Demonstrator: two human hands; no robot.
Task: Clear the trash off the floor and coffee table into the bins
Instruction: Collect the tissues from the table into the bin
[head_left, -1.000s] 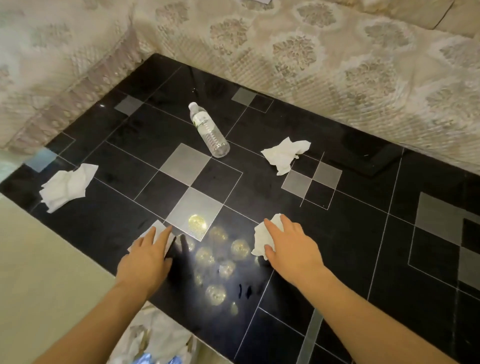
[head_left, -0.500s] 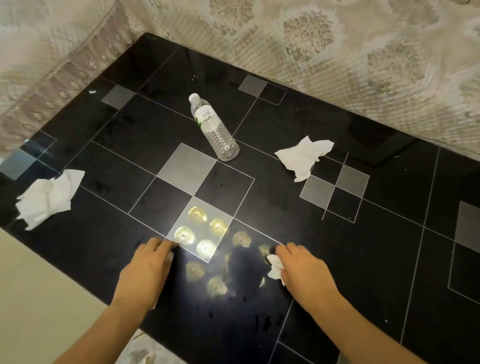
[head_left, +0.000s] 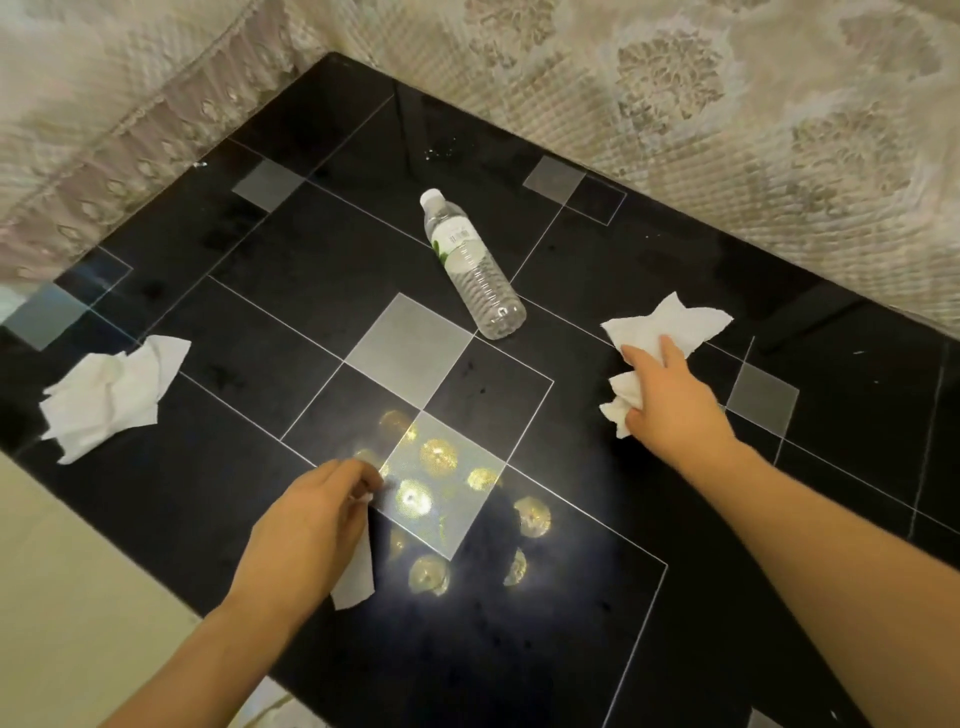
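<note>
Black glass coffee table (head_left: 519, 649), glossy, pale inlaid squares, patterned sofa fabric (head_left: 727, 104) wrapping its far edges from 9 through 2 o'clock. Ceiling light reflects as gold spots near centre.

Left hand (head_left: 306, 525) at 7 o'clock: fingers curled, pinching a tissue scrap (head_left: 356, 577) that hangs below the palm. Right hand (head_left: 670, 400) at 3 o'clock: already holds a wadded tissue (head_left: 615, 410) under the thumb side, while index and middle fingers press down on a second, flatter tissue (head_left: 670, 322) lying on the glass.

Remaining on table: crumpled tissue (head_left: 111, 395) at 9 o'clock near the left edge; clear plastic bottle (head_left: 470, 265) on its side at 12 o'clock, cap pointing away. Bins not in view.

Step in hand, as I judge it: right hand gathering the second tissue without dropping the first.

Notes on doing it well:
- Drag the flat tissue toward the palm, bunching it against the wad, then close all fingers over both (glass is slick, so it should slide readily).
- Keep the thumb clamped throughout.
- Left hand's pinch looks shallow; scrunch the scrap into the palm before reaching toward 9 o'clock.
- Leave the bottle for a freed hand; it may roll.
</note>
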